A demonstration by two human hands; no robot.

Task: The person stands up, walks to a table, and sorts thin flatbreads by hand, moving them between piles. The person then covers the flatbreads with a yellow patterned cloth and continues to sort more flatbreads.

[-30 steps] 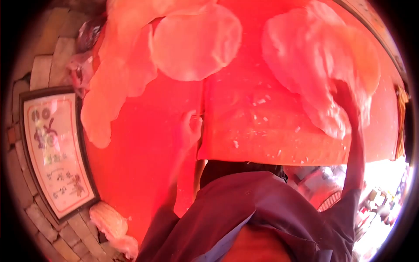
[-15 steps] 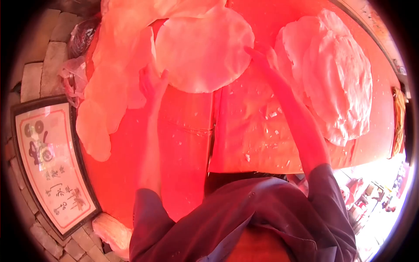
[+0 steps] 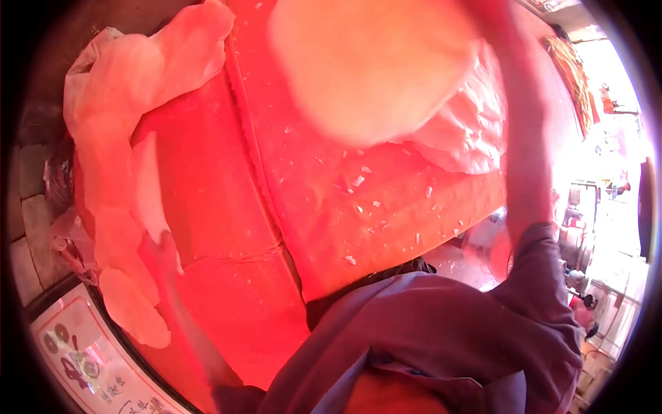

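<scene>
Aloft, 1 thin, round, pale disc (image 3: pixel 372 69) blurs at upper centre above the red, crumb-flecked surface (image 3: pixel 358 221). The right hand (image 3: pixel 491 17), arm stretched upward, meets its rim; grip unclear. The left hand (image 3: pixel 160 250), blurred, lies beside wavy sheets (image 3: pixel 117 138) at left; its spread cannot be told.

A round pale sheet (image 3: pixel 372 65) hangs blurred above the far side of the red table (image 3: pixel 345 207). The right hand (image 3: pixel 493 21) is at its rim, grip unclear. The left hand (image 3: pixel 162 252), also blurred, touches the overlapping sheets (image 3: pixel 114 138) along the left edge. A crinkled stack (image 3: pixel 469 131) lies near the right edge.
</scene>
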